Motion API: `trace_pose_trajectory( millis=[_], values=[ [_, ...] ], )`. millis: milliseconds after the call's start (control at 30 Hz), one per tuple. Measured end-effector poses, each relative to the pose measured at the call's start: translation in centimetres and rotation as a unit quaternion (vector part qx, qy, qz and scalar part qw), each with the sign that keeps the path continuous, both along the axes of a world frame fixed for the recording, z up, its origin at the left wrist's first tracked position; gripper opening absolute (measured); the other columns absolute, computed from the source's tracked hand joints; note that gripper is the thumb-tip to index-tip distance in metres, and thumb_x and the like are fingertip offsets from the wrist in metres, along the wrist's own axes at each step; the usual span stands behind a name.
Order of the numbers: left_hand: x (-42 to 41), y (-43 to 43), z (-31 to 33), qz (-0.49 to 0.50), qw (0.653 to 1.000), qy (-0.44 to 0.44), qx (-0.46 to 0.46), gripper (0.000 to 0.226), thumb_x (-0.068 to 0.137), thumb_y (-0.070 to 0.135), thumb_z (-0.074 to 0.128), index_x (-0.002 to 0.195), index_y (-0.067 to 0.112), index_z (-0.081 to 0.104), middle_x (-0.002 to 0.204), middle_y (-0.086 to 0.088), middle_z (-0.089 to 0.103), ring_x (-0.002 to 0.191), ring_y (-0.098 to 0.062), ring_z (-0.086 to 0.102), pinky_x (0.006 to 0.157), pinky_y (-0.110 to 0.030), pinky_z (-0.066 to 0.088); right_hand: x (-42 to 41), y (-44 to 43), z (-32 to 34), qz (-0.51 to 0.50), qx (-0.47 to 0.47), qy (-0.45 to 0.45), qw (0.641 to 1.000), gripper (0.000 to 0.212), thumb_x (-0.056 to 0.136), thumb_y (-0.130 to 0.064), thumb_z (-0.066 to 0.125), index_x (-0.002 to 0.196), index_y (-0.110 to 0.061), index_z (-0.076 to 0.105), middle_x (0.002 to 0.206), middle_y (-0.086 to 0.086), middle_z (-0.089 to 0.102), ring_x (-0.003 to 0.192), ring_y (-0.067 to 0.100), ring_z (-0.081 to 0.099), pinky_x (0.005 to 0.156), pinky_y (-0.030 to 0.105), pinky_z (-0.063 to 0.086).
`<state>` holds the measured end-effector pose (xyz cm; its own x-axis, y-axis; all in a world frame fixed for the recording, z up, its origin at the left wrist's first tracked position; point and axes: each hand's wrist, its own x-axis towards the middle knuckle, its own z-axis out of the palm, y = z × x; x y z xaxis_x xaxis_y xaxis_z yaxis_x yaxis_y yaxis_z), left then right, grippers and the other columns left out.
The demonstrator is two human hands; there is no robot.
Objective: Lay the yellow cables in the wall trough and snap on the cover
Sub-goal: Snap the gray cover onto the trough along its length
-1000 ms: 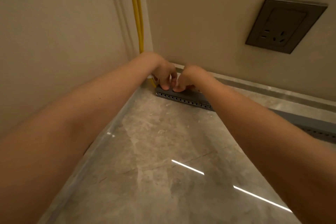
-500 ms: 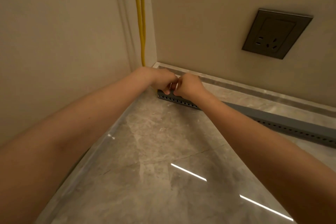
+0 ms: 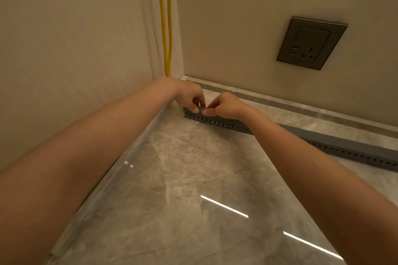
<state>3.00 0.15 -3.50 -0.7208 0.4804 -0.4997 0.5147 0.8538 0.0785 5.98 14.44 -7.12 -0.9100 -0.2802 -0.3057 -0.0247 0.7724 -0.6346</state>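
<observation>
A grey slotted trough (image 3: 215,122) runs along the floor by the back wall, from the corner off to the right. Its flat grey cover (image 3: 344,141) lies on top of it. My left hand (image 3: 189,97) and my right hand (image 3: 226,105) meet at the trough's corner end, with fingertips curled down on the cover's top edge. Two yellow cables (image 3: 167,28) hang down the wall corner and vanish behind my left wrist. I cannot see any cable inside the trough.
A dark wall socket (image 3: 311,43) sits on the back wall at the right. A stone skirting (image 3: 301,106) runs behind the trough. The left wall stands close to my left arm. Glossy marble floor (image 3: 193,200) spreads in front.
The view has tilted, so both hands sit lower in the frame and more of the trough shows at the right. My fingers stay on the cover's corner end.
</observation>
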Motion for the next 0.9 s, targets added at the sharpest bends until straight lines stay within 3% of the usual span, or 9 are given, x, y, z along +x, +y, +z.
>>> trace_pose_trajectory(
  millis=[133, 233, 333, 433, 633, 733, 900],
  values=[
    [0.3, -0.3, 0.0, -0.015, 1.000, 0.009, 0.000, 0.034, 0.092, 0.024, 0.060, 0.125, 0.015, 0.061, 0.119, -0.004, 0.066, 0.094, -0.012, 0.054, 0.084, -0.024, 0.041, 0.7, 0.3, -0.2, 0.041, 0.026, 0.063, 0.997, 0.039, 0.080, -0.038, 0.070, 0.107, -0.010, 0.072, 0.108, 0.008, 0.072, 0.093, 0.018, 0.060, 0.073, 0.026, 0.039],
    [0.7, -0.6, -0.2, -0.022, 1.000, 0.013, -0.002, 0.036, 0.090, 0.028, 0.062, 0.124, 0.017, 0.061, 0.116, -0.002, 0.066, 0.097, -0.015, 0.056, 0.086, -0.026, 0.043, 1.0, 0.2, 0.0, 0.072, 0.056, 0.091, 0.992, 0.034, 0.082, -0.036, 0.068, 0.101, -0.009, 0.073, 0.102, 0.010, 0.073, 0.095, 0.023, 0.063, 0.073, 0.033, 0.045],
    [1.0, -0.7, -0.3, -0.032, 0.999, 0.022, -0.010, 0.043, 0.083, 0.033, 0.069, 0.122, 0.018, 0.061, 0.111, 0.000, 0.066, 0.090, -0.013, 0.054, 0.081, -0.025, 0.043, 1.3, -0.1, 0.2, 0.102, 0.092, 0.129, 0.982, 0.030, 0.083, -0.030, 0.065, 0.093, -0.003, 0.074, 0.091, 0.017, 0.073, 0.080, 0.028, 0.062, 0.071, 0.037, 0.049],
    [1.3, -0.7, -0.8, -0.040, 0.997, 0.062, -0.008, 0.040, 0.080, 0.030, 0.072, 0.116, 0.016, 0.063, 0.107, -0.001, 0.067, 0.086, -0.015, 0.053, 0.075, -0.025, 0.040, 1.6, -0.3, 0.5, 0.121, 0.136, 0.166, 0.969, 0.028, 0.084, -0.028, 0.062, 0.092, -0.003, 0.072, 0.086, 0.017, 0.071, 0.072, 0.023, 0.055, 0.067, 0.035, 0.046],
    [1.7, -1.1, -1.9, -0.095, 0.985, 0.145, -0.005, 0.029, 0.081, 0.026, 0.065, 0.108, 0.015, 0.065, 0.101, -0.007, 0.068, 0.093, -0.025, 0.062, 0.077, -0.034, 0.047, 2.5, -1.0, 0.0, 0.156, 0.242, 0.234, 0.928, 0.030, 0.087, -0.028, 0.053, 0.099, -0.003, 0.064, 0.088, 0.015, 0.064, 0.071, 0.024, 0.047, 0.062, 0.031, 0.033],
    [1.8, -1.0, -1.8, -0.132, 0.976, 0.165, -0.043, 0.026, 0.087, 0.026, 0.058, 0.109, 0.013, 0.063, 0.103, -0.009, 0.066, 0.095, -0.026, 0.060, 0.077, -0.034, 0.045, 2.6, -0.9, -0.7, 0.158, 0.266, 0.259, 0.915, 0.033, 0.093, -0.028, 0.045, 0.107, -0.002, 0.060, 0.103, 0.017, 0.064, 0.078, 0.029, 0.053, 0.066, 0.035, 0.038],
    [2.2, -1.1, -2.0, -0.195, 0.946, 0.220, -0.134, 0.032, 0.098, 0.023, 0.040, 0.124, 0.008, 0.051, 0.114, -0.011, 0.062, 0.100, -0.029, 0.061, 0.079, -0.036, 0.046, 3.3, -1.5, -2.7, 0.134, 0.287, 0.305, 0.898, 0.034, 0.101, -0.016, 0.031, 0.124, 0.002, 0.047, 0.121, 0.020, 0.055, 0.108, 0.033, 0.055, 0.080, 0.039, 0.046]
  ],
)
